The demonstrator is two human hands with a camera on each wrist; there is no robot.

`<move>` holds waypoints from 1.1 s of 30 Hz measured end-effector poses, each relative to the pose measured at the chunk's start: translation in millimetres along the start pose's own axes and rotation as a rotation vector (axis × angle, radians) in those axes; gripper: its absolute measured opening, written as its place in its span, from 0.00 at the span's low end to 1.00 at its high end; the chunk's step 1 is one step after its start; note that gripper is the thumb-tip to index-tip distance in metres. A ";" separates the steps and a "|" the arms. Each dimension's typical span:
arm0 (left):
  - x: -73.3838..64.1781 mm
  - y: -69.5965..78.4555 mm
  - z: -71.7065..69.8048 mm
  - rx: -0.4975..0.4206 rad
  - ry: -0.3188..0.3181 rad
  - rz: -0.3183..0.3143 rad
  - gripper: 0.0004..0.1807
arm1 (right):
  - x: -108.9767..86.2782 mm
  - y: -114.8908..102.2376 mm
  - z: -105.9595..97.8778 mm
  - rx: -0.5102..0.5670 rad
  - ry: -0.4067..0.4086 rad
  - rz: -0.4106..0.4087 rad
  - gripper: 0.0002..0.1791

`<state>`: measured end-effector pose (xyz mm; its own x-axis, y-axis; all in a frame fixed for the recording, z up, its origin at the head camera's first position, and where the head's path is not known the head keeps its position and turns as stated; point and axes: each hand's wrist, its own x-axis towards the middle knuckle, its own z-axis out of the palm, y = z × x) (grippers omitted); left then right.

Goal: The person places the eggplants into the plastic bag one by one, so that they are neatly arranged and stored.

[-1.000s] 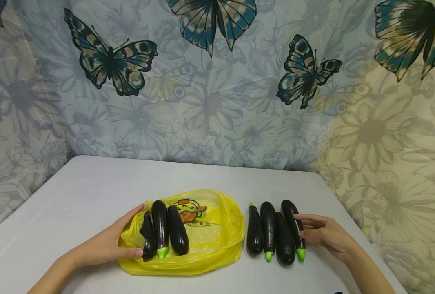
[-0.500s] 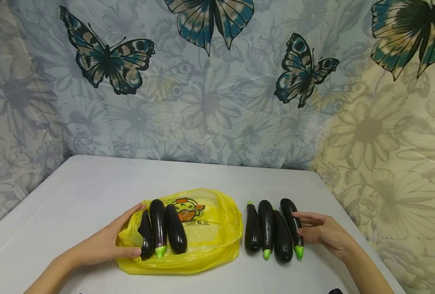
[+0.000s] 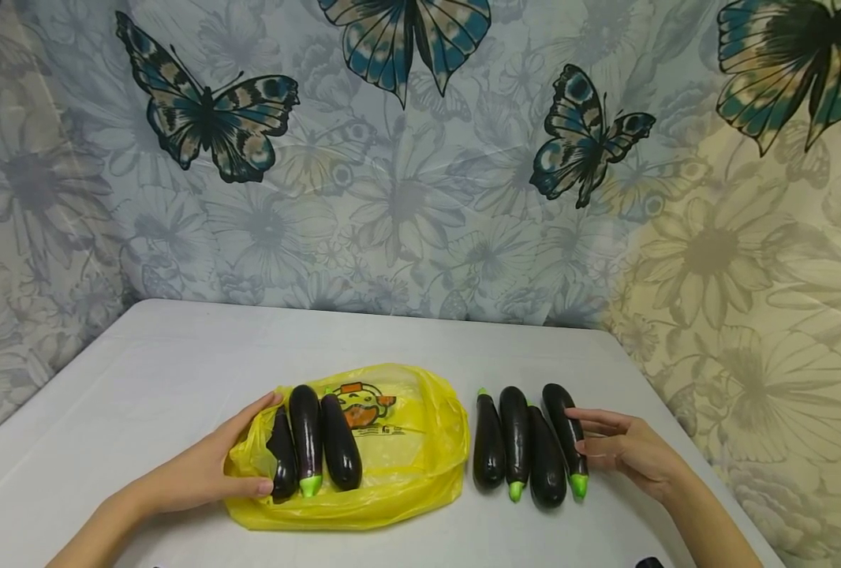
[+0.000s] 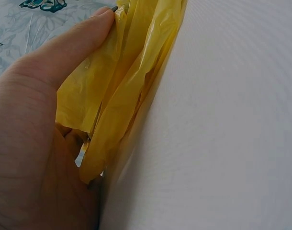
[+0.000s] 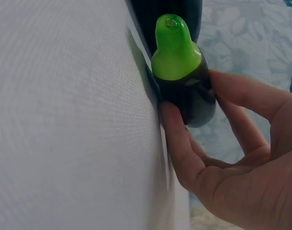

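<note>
A yellow plastic bag (image 3: 420, 473) lies on the white table, with three dark eggplants at its left end. My left hand (image 3: 211, 465) grips that end of the bag beside the leftmost eggplant (image 3: 285, 457); the thumb is on the near side and the fingers go behind the plastic. Several eggplants lie in a row right of the bag. My right hand (image 3: 629, 454) holds the rightmost eggplant (image 3: 562, 406) from its right side. In the right wrist view, thumb and fingers are around its body behind the green stem cap (image 5: 174, 52).
The white table (image 3: 200, 355) ends at a back wall covered in butterfly-print fabric (image 3: 406, 237). A small dark object (image 3: 649, 562) shows at the bottom edge, left of the right forearm. Two of the bagged eggplants (image 3: 306, 434) lie beside the gripped end.
The head view has shifted slightly. Both hands, the bag and the eggplants keep their places.
</note>
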<state>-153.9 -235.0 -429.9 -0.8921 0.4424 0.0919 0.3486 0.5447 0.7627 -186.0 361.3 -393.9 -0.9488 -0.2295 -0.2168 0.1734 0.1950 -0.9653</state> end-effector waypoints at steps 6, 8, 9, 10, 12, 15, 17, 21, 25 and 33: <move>0.1 -1.2 0.1 -0.003 0.001 0.011 0.57 | 0.3 0.0 -0.4 0.005 0.003 0.001 0.25; 0.4 -1.6 0.0 -0.005 0.002 0.013 0.57 | 0.1 0.1 -0.8 0.008 0.000 -0.002 0.24; 0.6 -1.8 0.0 -0.006 0.002 0.013 0.57 | 0.0 0.2 -1.0 0.009 -0.002 -0.004 0.24; 0.7 -1.9 0.0 -0.006 0.002 0.013 0.57 | -0.1 0.2 -1.2 0.011 -0.004 -0.008 0.24; 0.7 -1.9 -0.1 -0.004 0.000 0.005 0.57 | -0.1 0.3 -1.3 0.014 -0.004 -0.010 0.24; 0.6 -1.6 -0.2 -0.001 -0.003 -0.006 0.57 | -0.4 0.5 -1.2 0.012 -0.001 -0.009 0.24; 0.4 -1.3 -0.2 -0.002 -0.005 -0.009 0.57 | -0.6 0.5 -1.0 0.009 0.001 -0.009 0.24; 0.2 -0.9 0.3 0.002 0.001 0.002 0.56 | -1.3 0.0 -0.7 0.006 -0.004 -0.012 0.25; -0.4 -0.2 0.7 0.002 0.005 0.009 0.57 | -1.9 -0.4 -0.6 0.006 -0.004 -0.013 0.25; -0.9 0.0 0.6 -0.002 0.005 0.008 0.57 | -2.2 -0.4 -0.8 0.007 0.002 -0.015 0.24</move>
<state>-152.9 -235.0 -430.3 -0.8907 0.4433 0.1011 0.3552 0.5396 0.7633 -184.1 362.5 -392.9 -0.9518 -0.2305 -0.2025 0.1614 0.1849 -0.9694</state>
